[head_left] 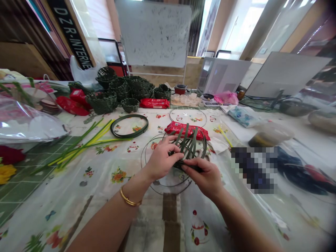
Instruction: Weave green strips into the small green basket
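Dark green flat strips [193, 143], crossed and partly woven, fan upward between my two hands. My left hand [166, 154], with a gold bangle on the wrist, has its fingers curled over the left side of the weave. Thumb and fingers of my right hand [203, 171] pinch the lower edge of the same piece, close to the left thumb. Thin wire rings [171, 193] lie on the table beneath and around the weave. Just behind the strips is a red packet [204, 132]. What lies under the left fingers is partly hidden.
A coil of dark green strip [113, 130] and several green and yellow stems [76, 151] lie left. Finished green baskets [118, 91] are piled at the back, beside another red packet [154, 103]. A monitor [286, 77] stands back right; a clear plastic cover [26, 115] sits far left.
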Action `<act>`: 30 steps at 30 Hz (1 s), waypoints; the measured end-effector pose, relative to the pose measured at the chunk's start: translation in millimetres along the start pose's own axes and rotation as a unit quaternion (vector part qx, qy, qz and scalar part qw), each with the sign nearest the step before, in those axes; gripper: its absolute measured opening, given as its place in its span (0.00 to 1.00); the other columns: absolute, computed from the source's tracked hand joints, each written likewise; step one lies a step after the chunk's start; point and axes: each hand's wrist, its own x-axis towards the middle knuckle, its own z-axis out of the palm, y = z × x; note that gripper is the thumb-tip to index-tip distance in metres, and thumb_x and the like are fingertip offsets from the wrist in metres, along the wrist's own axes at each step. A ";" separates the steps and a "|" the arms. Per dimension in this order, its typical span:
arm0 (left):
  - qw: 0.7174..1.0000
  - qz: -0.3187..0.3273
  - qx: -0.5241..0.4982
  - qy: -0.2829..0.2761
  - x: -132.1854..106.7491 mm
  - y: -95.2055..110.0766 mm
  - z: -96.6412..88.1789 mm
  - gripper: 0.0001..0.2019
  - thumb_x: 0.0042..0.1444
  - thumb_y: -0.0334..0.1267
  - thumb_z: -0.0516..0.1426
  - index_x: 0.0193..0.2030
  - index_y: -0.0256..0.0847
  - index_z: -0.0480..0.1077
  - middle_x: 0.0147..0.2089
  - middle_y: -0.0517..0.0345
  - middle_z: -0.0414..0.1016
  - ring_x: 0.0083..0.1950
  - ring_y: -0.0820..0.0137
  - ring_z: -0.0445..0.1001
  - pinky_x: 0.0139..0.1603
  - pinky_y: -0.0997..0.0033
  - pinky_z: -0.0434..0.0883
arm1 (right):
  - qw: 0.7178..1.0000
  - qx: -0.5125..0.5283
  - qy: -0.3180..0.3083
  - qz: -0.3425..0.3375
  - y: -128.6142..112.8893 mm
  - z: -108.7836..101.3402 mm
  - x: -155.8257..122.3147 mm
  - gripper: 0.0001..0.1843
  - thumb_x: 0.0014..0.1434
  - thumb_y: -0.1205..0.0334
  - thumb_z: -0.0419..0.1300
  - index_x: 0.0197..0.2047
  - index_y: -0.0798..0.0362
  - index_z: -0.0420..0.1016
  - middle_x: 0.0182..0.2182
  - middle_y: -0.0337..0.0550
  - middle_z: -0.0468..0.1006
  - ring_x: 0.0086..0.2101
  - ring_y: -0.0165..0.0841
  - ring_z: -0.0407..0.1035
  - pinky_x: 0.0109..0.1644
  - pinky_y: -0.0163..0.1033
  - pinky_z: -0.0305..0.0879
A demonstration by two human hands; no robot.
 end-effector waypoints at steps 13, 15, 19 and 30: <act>0.944 0.230 0.218 0.096 -4.7 4.7 7.9 0.05 0.59 0.31 0.51 0.32 0.40 0.65 0.33 0.57 0.75 0.54 0.63 0.71 0.66 0.48 0.51 | 0.984 -0.072 -0.137 0.086 -14.3 -15.2 4.2 0.16 0.61 0.54 0.54 0.25 0.53 0.69 0.18 0.33 0.64 0.22 0.26 0.57 0.25 0.32 0.53; 0.954 0.209 0.199 0.080 -3.5 2.5 10.8 0.07 0.60 0.32 0.50 0.30 0.40 0.62 0.29 0.58 0.73 0.50 0.65 0.73 0.67 0.47 0.50 | 0.982 -0.082 -0.145 0.085 -14.0 -18.5 5.2 0.16 0.61 0.55 0.53 0.26 0.53 0.70 0.19 0.34 0.65 0.23 0.26 0.58 0.26 0.32 0.53; 0.981 0.150 0.120 0.025 -3.1 3.6 6.7 0.07 0.61 0.33 0.50 0.30 0.39 0.61 0.35 0.57 0.73 0.44 0.69 0.73 0.67 0.47 0.48 | 0.981 -0.076 -0.149 0.102 -13.5 -22.2 5.3 0.14 0.60 0.55 0.55 0.26 0.53 0.72 0.20 0.35 0.69 0.24 0.27 0.61 0.27 0.32 0.55; 0.981 0.117 0.073 -0.134 -1.2 11.2 -12.5 0.04 0.54 0.31 0.59 0.29 0.39 0.68 0.32 0.62 0.70 0.43 0.70 0.70 0.67 0.51 0.44 | 0.967 -0.125 -0.212 0.064 -16.8 -32.4 1.3 0.09 0.60 0.62 0.56 0.30 0.51 0.74 0.24 0.35 0.74 0.26 0.28 0.66 0.30 0.33 0.59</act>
